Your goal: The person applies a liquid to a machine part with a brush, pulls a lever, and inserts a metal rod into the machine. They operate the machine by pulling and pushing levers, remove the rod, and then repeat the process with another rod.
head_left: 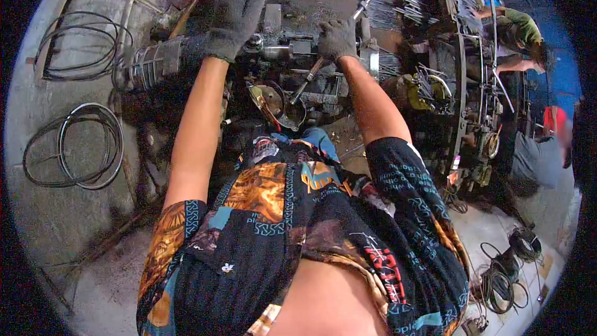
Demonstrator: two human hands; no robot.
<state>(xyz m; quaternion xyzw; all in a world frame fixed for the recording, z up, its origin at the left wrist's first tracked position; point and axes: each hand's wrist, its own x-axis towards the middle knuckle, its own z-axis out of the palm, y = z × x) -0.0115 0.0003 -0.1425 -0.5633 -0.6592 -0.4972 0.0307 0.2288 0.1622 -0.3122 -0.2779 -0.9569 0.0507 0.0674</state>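
Dark gloves cover both hands, which reach over a greasy metal machine (pixel 292 50). My left hand (pixel 235 25) lies over the machine's left part, its fingers stretched forward, close to a round shiny metal knob (pixel 255 39). What lies under its palm is hidden. My right hand (pixel 337 40) is closed around a long metal bar (pixel 310 79) that slants from lower left to upper right. The bar's far end sticks out beyond the glove. Below the bar, a worn metal pan (pixel 268 99) sits at the machine's near side.
Bundles of metal rods (pixel 398 6) lie beyond my right hand. More rods stand in a yellowish container (pixel 429 90) beside a metal rack (pixel 461 81). Coiled cables (pixel 90 143) lie at left and a wire coil (pixel 497 286) at lower right. Another person (pixel 522 31) bends at the far right.
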